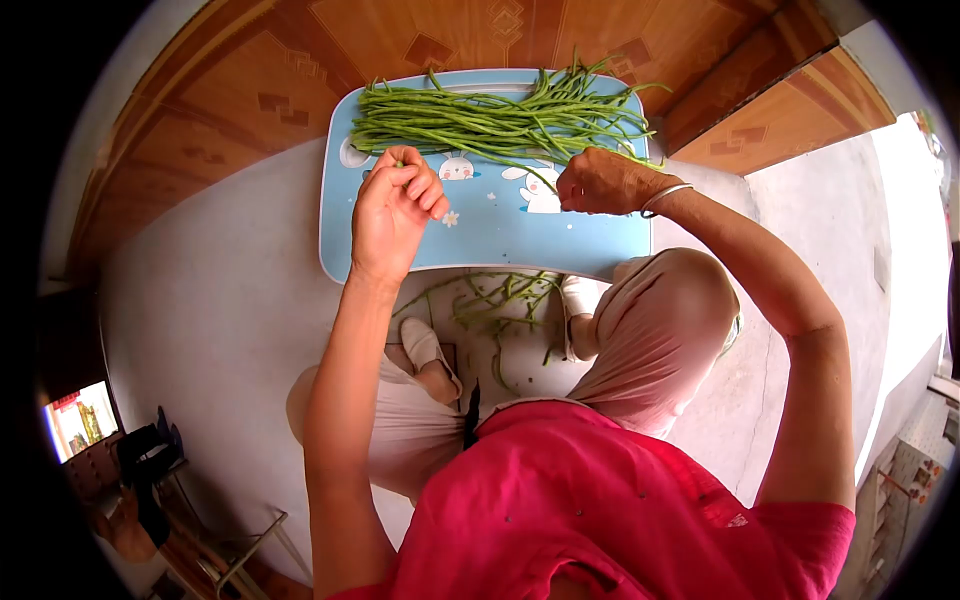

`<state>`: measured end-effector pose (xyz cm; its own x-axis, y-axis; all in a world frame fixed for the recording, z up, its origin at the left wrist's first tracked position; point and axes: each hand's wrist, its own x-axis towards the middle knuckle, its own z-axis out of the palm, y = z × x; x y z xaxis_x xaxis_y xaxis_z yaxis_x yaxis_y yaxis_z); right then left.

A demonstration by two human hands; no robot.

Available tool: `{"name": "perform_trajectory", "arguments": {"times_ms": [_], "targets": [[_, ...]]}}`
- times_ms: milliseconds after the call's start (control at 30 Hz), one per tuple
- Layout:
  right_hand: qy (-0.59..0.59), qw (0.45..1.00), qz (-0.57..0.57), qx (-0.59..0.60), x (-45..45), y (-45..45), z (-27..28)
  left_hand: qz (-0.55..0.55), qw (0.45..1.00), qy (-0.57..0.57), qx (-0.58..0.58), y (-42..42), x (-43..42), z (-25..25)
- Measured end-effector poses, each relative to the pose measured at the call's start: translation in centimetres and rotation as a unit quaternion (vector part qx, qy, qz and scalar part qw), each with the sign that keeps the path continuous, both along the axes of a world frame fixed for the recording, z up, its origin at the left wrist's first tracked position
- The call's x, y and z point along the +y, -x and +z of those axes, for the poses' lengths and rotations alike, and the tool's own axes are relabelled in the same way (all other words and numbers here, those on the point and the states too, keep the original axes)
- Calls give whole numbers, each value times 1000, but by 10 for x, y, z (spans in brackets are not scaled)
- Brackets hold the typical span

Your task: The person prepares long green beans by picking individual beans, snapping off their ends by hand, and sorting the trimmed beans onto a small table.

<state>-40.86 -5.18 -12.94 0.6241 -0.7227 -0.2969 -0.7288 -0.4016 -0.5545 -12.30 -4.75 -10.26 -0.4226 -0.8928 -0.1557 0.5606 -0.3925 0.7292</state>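
A thick pile of long green beans [490, 118] lies across the back of a small blue table [500, 235] printed with white rabbits. Over the table's left part, my left hand [395, 215] is raised with its fingers curled in a pinch, and a small green bit shows at the fingertips. My right hand [612, 182], closed with the knuckles up, is at the table's right side, just in front of the pile. A thin green bean runs from the pile to its fingers; what lies inside the fist is hidden.
Loose bean pieces [510, 300] are scattered on the grey floor [220, 270] between my shoes, below the table's front edge. Brown patterned wooden panels [450, 40] stand behind the table. A metal-framed object [245, 550] is at the lower left.
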Motion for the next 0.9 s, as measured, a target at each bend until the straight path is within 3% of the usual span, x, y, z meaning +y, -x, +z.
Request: {"name": "perform_trajectory", "arguments": {"times_ms": [33,67,233,400,500,600,633,667,900], "targets": [[66,998,-13,0,-6,9,-20,-5,999,9,-48,5,-3,-7],[29,997,-66,-17,-10,13,-34,-11,995,19,-96,11,-8,-13],[108,983,-114,93,-15,5,-83,-58,957,66,-277,37,-28,-54],[126,975,-160,87,-16,-3,-119,-109,791,265,-540,70,-43,-95],[108,974,-196,40,-12,-3,-116,-140,713,345,-594,86,-45,-121],[62,967,-241,-50,-3,0,-113,-118,684,431,-576,97,-43,-145],[-2,959,-268,-89,-1,3,-113,-112,677,460,-563,102,-43,-152],[24,957,-268,-109,2,4,-113,-163,650,448,-592,106,-45,-148],[194,929,-280,-146,12,2,-129,-168,672,465,-552,114,-48,-155]]}}
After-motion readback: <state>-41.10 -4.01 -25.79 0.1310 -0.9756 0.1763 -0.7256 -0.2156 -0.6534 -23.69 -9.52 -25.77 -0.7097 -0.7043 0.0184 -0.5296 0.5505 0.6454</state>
